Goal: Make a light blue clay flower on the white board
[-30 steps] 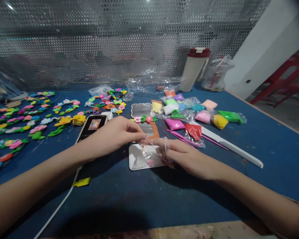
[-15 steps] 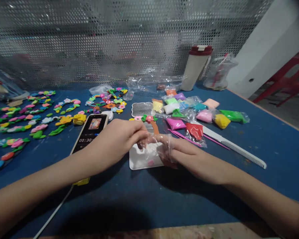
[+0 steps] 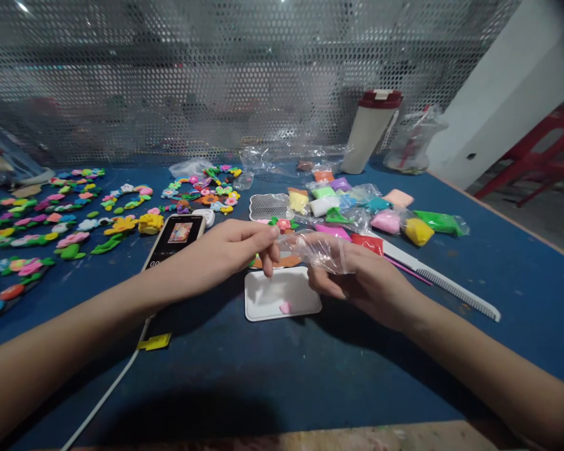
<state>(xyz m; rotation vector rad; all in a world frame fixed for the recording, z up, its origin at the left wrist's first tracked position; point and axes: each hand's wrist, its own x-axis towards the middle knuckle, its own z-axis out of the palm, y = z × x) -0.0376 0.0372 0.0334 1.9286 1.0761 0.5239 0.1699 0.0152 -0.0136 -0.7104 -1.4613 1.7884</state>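
My left hand point(image 3: 247, 244) is closed, thumb pressed against the fingers. Whatever it pinches is hidden, though the edge of a clear plastic bag point(image 3: 322, 250) reaches close to its fingertips. That crinkled bag is held by my right hand point(image 3: 371, 279), thumb below and fingers above. Under both hands lies a white rectangular board point(image 3: 282, 294) with a small pink piece of clay point(image 3: 286, 307) near its front edge. Just behind, partly covered by my hands, is a decorated piece with a coral-pink clay flower point(image 3: 282, 224) with green leaves and a brown strip point(image 3: 289, 260).
Several colourful clay wreaths point(image 3: 126, 197) spread over the left side. A phone point(image 3: 176, 241) with a cable lies by my left forearm. Bagged clay packets point(image 3: 388, 220), a white comb point(image 3: 444, 282) and a tumbler point(image 3: 372, 131) occupy the right. A perforated metal panel point(image 3: 207, 81) stands behind.
My hands have moved apart, the right one shifting right with the plastic bag. More of the white board shows. The brown lump seen under my right hand is no longer visible there.
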